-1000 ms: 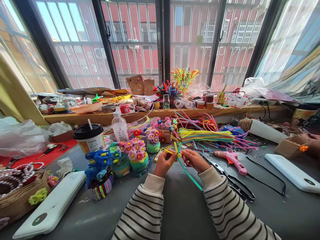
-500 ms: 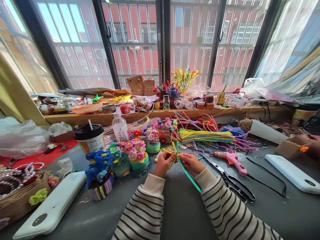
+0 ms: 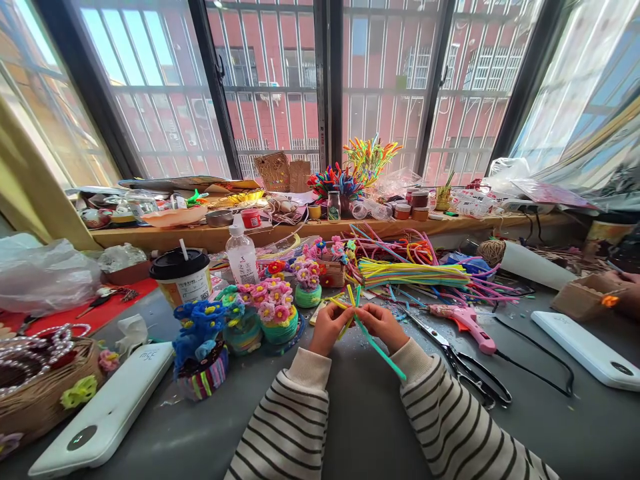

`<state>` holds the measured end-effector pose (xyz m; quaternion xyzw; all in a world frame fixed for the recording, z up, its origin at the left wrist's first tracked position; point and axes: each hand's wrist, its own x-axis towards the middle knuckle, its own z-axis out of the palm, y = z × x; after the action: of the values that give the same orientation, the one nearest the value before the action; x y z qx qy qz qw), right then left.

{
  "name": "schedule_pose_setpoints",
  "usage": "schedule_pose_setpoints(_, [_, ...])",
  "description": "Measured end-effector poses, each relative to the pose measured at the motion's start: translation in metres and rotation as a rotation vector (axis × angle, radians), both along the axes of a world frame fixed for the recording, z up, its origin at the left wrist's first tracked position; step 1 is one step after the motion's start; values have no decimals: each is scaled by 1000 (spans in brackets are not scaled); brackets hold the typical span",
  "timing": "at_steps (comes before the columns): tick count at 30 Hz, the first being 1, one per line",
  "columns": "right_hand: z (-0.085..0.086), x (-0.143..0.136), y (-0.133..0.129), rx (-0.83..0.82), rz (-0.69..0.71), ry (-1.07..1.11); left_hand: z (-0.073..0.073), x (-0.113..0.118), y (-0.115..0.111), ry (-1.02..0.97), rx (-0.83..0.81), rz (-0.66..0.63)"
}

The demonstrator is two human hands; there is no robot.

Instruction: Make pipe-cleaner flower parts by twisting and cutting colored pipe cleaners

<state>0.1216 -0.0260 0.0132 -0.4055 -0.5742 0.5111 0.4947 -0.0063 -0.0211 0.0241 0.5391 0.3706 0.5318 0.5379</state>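
Over the middle of the grey table (image 3: pixel 365 427), my left hand (image 3: pixel 329 325) pinches yellow pipe cleaners (image 3: pixel 351 294), whose ends poke up past the fingertips. Beside it, almost touching, my right hand (image 3: pixel 384 327) is closed on a turquoise pipe cleaner (image 3: pixel 383 357) that slants down toward the right sleeve. The strands cross between the two sets of fingertips; the fingers hide how they join. Behind the hands lies a thick bundle of yellow and turquoise pipe cleaners (image 3: pixel 415 272). Large scissors (image 3: pixel 453 353) lie partly open to the right of my right hand.
A pink glue gun (image 3: pixel 467 322) with a black cord rests beyond the scissors. Pots of pipe-cleaner flowers (image 3: pixel 277 313), a lidded cup (image 3: pixel 181 275) and a water bottle (image 3: pixel 241 253) stand left. White power banks (image 3: pixel 105 410) lie on both sides. Another person's hand (image 3: pixel 627 300) shows far right.
My right hand's fingers have come slightly closer to the left fingertips. The turquoise pipe cleaner's lower end has shifted a little to the right. The rest looks the same.
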Motion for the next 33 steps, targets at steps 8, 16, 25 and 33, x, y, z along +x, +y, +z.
schedule_pose_setpoints(8, [7, -1, -8, 474, -217, -488, 0, 0, 0, 2, -12, -29])
schedule_pose_setpoints(16, [1, -12, -11, 631, -444, -530, 3, 3, -1, -50, -9, -47])
schedule_pose_setpoints(25, [3, 4, -6, 598, -265, -606, 1, 0, -2, -48, -32, -57])
schedule_pose_setpoints(33, [-1, -6, -11, 671, -428, -653, -1, 2, 0, -72, -47, -89])
